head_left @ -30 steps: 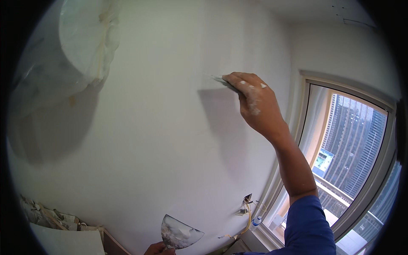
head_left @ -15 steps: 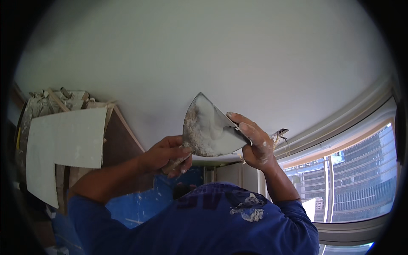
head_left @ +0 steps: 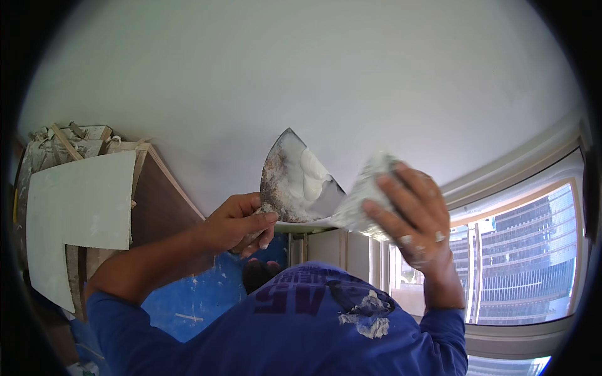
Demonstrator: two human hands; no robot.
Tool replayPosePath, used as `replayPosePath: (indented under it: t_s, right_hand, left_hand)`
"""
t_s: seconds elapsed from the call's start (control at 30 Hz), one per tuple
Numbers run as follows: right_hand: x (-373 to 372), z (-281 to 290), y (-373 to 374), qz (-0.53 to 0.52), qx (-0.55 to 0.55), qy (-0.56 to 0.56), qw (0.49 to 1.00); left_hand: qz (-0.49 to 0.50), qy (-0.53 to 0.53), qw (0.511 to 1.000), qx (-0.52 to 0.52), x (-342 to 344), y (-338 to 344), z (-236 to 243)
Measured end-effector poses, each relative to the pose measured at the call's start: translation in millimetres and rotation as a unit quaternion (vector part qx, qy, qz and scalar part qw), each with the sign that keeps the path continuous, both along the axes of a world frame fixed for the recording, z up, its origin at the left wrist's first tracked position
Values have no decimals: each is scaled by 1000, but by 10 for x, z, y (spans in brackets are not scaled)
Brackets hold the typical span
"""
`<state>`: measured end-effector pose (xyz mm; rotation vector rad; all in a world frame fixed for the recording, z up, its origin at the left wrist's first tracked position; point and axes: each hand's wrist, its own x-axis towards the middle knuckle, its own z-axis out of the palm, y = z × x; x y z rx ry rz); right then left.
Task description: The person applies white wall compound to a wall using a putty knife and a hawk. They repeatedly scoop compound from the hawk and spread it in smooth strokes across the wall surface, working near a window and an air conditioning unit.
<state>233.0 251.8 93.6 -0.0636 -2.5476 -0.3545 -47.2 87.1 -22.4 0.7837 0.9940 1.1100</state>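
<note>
A wide putty knife stands tilted up in my left hand, whose fingers wrap round its handle. Grey-white smears cover the blade, and a thick lump of white putty sits toward its right side. Close by on the right, my right hand grips a second flat, putty-coated blade, probably another putty knife. Motion blurs that blade, and its handle is hidden. Its lower left corner comes near the first blade's right corner; I cannot tell whether they touch. White putty spots mark my right hand.
A smooth white surface spans the view beyond my hands. At left, a notched white board leans by a brown panel and putty-stained scraps. Blue floor covering lies below. A window is at right.
My right hand has moved right, drawing its blade away and turning its broad face into view. The putty on the left knife now sits as a raised lump. The view has shifted slightly.
</note>
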Motion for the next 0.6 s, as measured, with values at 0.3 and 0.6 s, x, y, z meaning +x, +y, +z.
replayPosePath:
  t_s: [0.3, 0.6]
  right_hand:
    - [-106, -132, -183, -27, 25, -225, 974]
    - [206, 1439, 781, -72, 18, 24, 997]
  left_hand:
    - [22, 44, 997, -61, 146, -34, 142]
    - [52, 73, 993, 75, -181, 332, 107]
